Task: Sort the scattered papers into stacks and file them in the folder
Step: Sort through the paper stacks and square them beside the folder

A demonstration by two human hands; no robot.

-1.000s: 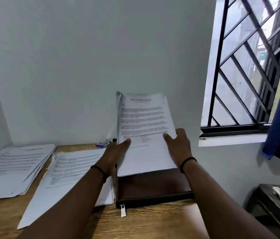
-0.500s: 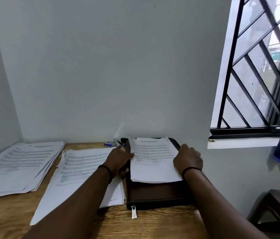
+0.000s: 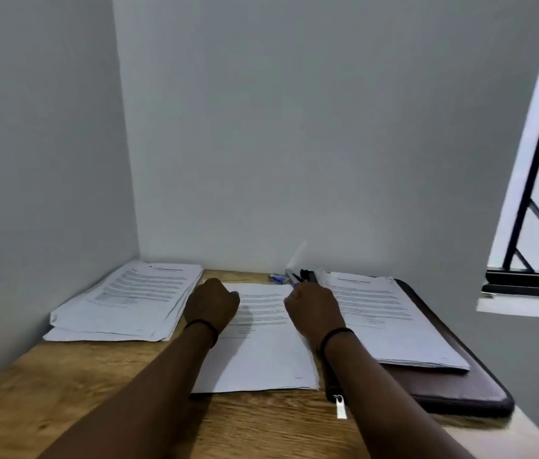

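Left hand (image 3: pixel 212 305): curled at the left edge of the middle white printed paper stack (image 3: pixel 263 339), grip unclear.
Right hand (image 3: pixel 314 308): curled at its right edge, likewise unclear.
Brown zip folder (image 3: pixel 453 382): right side of the wooden desk (image 3: pixel 62 385), holding a paper stack (image 3: pixel 384 319).

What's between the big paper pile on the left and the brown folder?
In the head view, a middle paper stack lies there, both hands over it.

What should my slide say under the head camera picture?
Both hands, left hand and right hand, reach the middle paper stack beside the brown folder.
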